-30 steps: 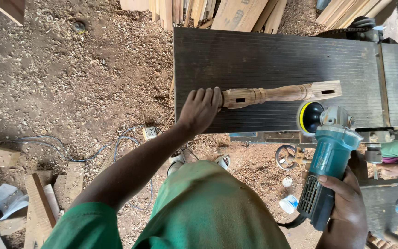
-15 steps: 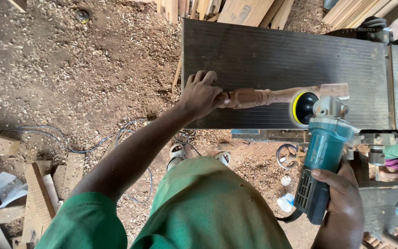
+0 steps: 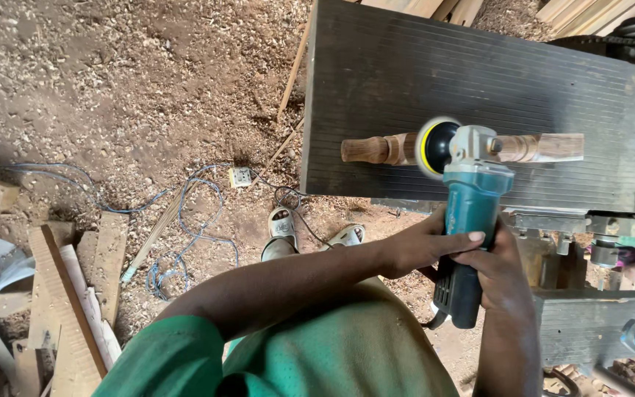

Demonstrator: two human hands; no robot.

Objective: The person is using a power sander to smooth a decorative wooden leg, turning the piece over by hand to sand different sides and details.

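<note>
1. Turned wooden leg [image 3: 376, 149] lies flat along the dark ribbed counter [image 3: 406, 73], its rounded end to the left and its squared end [image 3: 549, 147] to the right.
2. I see the teal angle grinder [image 3: 472, 213] crossing over the middle of the leg, its round pad with a yellow rim [image 3: 435, 147] set against the wood.
3. My left hand [image 3: 424, 246] reaches in from the left and clasps the grinder's teal body, fingers [image 3: 464, 237] pressed together and wrapped round it.
4. My right hand [image 3: 501, 276] grips the same body from the right, lower down near the black rear part [image 3: 458, 294]; its fingers are curled tight on the tool.
5. Neither of my hands touches the leg itself.
6. Below the counter's near edge I see my two feet in pale sandals [image 3: 282, 224] on a floor thick with sawdust [image 3: 112, 88].
7. A tangle of blue cable [image 3: 185, 220] and a small socket box [image 3: 239, 176] lie on the floor to the left of the counter.
8. Offcut planks [image 3: 75, 279] are heaped at the lower left, well apart from the work.
9. My green shirt [image 3: 317, 353] fills the bottom of the view.
</note>
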